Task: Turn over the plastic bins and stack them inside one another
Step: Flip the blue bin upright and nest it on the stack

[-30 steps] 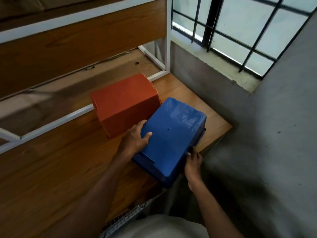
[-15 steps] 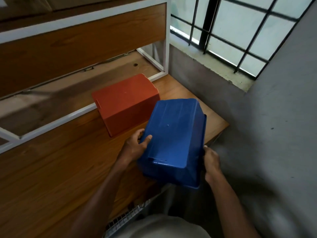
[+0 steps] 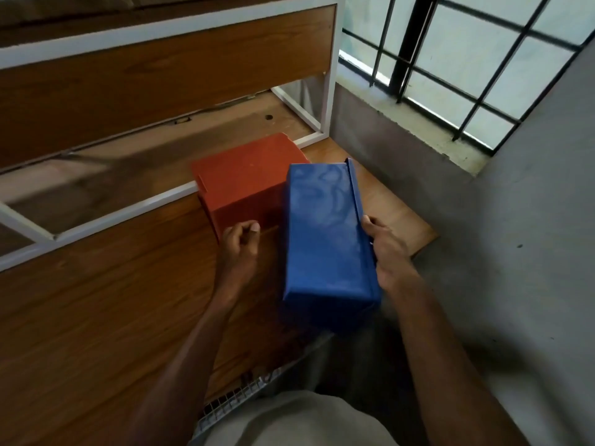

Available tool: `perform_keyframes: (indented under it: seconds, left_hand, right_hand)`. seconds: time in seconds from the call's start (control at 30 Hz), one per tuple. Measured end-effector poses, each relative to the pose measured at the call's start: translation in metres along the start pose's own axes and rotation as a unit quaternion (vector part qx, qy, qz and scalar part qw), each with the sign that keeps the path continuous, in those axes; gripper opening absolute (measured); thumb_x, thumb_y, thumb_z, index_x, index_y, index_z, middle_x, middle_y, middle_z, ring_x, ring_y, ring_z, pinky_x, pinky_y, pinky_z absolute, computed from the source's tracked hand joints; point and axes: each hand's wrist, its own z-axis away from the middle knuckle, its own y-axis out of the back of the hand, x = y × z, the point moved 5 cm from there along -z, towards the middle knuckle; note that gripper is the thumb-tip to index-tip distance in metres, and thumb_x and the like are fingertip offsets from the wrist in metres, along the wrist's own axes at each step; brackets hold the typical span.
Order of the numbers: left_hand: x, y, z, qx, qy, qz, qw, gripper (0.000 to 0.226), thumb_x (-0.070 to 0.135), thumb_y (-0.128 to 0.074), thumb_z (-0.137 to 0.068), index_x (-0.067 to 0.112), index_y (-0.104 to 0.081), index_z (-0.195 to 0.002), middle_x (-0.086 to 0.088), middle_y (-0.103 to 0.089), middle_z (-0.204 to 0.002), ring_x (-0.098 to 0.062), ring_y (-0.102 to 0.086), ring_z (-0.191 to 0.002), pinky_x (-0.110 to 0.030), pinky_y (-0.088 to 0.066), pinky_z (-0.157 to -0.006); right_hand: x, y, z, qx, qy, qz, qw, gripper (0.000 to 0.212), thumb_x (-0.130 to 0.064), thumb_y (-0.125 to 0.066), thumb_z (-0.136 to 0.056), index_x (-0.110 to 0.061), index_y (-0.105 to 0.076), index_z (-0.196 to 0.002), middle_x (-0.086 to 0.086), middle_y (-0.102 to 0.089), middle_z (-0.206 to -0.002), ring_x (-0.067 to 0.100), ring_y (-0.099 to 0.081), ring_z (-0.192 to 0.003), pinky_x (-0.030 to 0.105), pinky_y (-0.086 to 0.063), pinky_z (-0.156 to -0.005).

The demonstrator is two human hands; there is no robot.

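A blue plastic bin (image 3: 325, 233) is lifted off the wooden table (image 3: 96, 310) and tipped on its side, its rim facing right. My right hand (image 3: 384, 252) grips that rim at the bin's right edge. My left hand (image 3: 241, 243) hovers just left of the blue bin with fingers curled, holding nothing and apart from the bin. An orange plastic bin (image 3: 244, 181) lies upside down on the table behind my left hand, partly hidden by the blue bin.
A white metal shelf frame (image 3: 154, 201) with wooden boards runs behind the orange bin. A grey wall (image 3: 515, 252) and barred window (image 3: 467, 59) stand to the right. The table's right corner (image 3: 418, 233) ends beside the blue bin. A wire grid (image 3: 238, 397) hangs below the front edge.
The blue bin rose from the table and rolled onto its side toward the right. My left hand let go of its bottom and drew back; my right hand moved up along the rim.
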Motion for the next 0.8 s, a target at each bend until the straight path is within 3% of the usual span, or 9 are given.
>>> perform_keyframes:
  seconds: [0.1,0.2,0.3,0.43,0.53,0.63,0.7,0.8]
  left_hand:
    - [0.018,0.006,-0.004,0.005,-0.039,0.023,0.999,0.023,0.035,-0.056,-0.105,0.024,-0.07,-0.12,0.003,-0.065,-0.119,-0.003,-0.06,-0.099,-0.023,-0.05,-0.083]
    - [0.038,0.005,0.002,0.009,-0.067,0.035,0.997,0.017,0.027,-0.059,-0.104,0.025,-0.07,-0.116,0.009,-0.065,-0.109,0.002,-0.059,-0.09,-0.01,-0.045,-0.074]
    - [0.046,-0.006,0.012,-0.033,-0.073,0.056,0.995,0.02,0.028,-0.06,-0.104,0.025,-0.07,-0.121,0.01,-0.067,-0.112,-0.004,-0.062,-0.098,-0.019,-0.049,-0.08]
    - [0.042,-0.016,0.012,-0.092,-0.031,0.074,0.992,0.03,0.036,-0.059,-0.104,0.022,-0.069,-0.128,0.008,-0.07,-0.118,-0.008,-0.065,-0.109,-0.024,-0.052,-0.088]
    - [0.033,-0.006,0.004,-0.081,-0.021,0.06,0.995,0.035,0.041,-0.06,-0.102,0.021,-0.067,-0.13,0.008,-0.069,-0.116,-0.009,-0.066,-0.109,-0.024,-0.051,-0.085]
    - [0.024,0.003,0.001,-0.092,-0.017,0.031,0.995,0.04,0.044,-0.064,-0.099,0.026,-0.062,-0.134,0.013,-0.063,-0.111,-0.003,-0.061,-0.101,-0.023,-0.049,-0.078]
    - [0.02,0.007,0.0,-0.089,-0.014,0.032,0.995,0.041,0.038,-0.069,-0.097,0.024,-0.061,-0.135,0.011,-0.063,-0.105,-0.001,-0.06,-0.095,-0.022,-0.049,-0.075]
    - [0.01,0.017,-0.004,-0.072,0.009,0.053,0.996,0.036,0.023,-0.067,-0.099,0.018,-0.062,-0.135,0.004,-0.065,-0.103,-0.011,-0.064,-0.095,-0.029,-0.055,-0.081]
  right_hand:
    - [-0.008,-0.023,0.007,-0.021,0.038,0.036,0.998,0.02,-0.03,-0.058,-0.108,-0.02,-0.076,-0.11,0.0,-0.08,-0.107,0.016,-0.077,-0.09,0.033,-0.064,-0.067]
    - [-0.009,-0.044,0.012,-0.018,0.085,0.069,0.994,0.018,-0.032,-0.06,-0.107,-0.022,-0.072,-0.114,0.004,-0.077,-0.115,0.025,-0.074,-0.108,0.048,-0.064,-0.091]
    - [-0.006,-0.066,0.021,-0.028,0.122,0.107,0.986,0.014,-0.033,-0.061,-0.106,-0.026,-0.07,-0.115,0.002,-0.074,-0.111,0.024,-0.072,-0.107,0.046,-0.063,-0.093]
    - [0.002,-0.101,0.034,-0.078,0.147,0.16,0.973,0.021,-0.037,-0.062,-0.105,-0.028,-0.071,-0.121,-0.004,-0.076,-0.107,0.012,-0.074,-0.096,0.036,-0.066,-0.08]
    - [0.007,-0.117,0.038,-0.1,0.156,0.203,0.961,0.027,-0.043,-0.056,-0.106,-0.03,-0.069,-0.126,-0.006,-0.075,-0.108,0.009,-0.073,-0.091,0.025,-0.063,-0.068]
    - [0.014,-0.119,0.038,-0.142,0.153,0.217,0.954,0.034,-0.047,-0.045,-0.109,-0.034,-0.07,-0.128,-0.007,-0.075,-0.106,0.009,-0.074,-0.083,0.03,-0.061,-0.071]
    - [0.017,-0.107,0.031,-0.13,0.161,0.235,0.95,0.032,-0.043,-0.048,-0.109,-0.033,-0.07,-0.13,-0.012,-0.072,-0.11,0.007,-0.071,-0.094,0.031,-0.061,-0.08]
    - [0.017,-0.072,0.013,-0.029,0.187,0.306,0.933,0.027,-0.033,-0.058,-0.106,-0.027,-0.068,-0.131,-0.01,-0.065,-0.118,0.013,-0.064,-0.114,0.024,-0.053,-0.085]
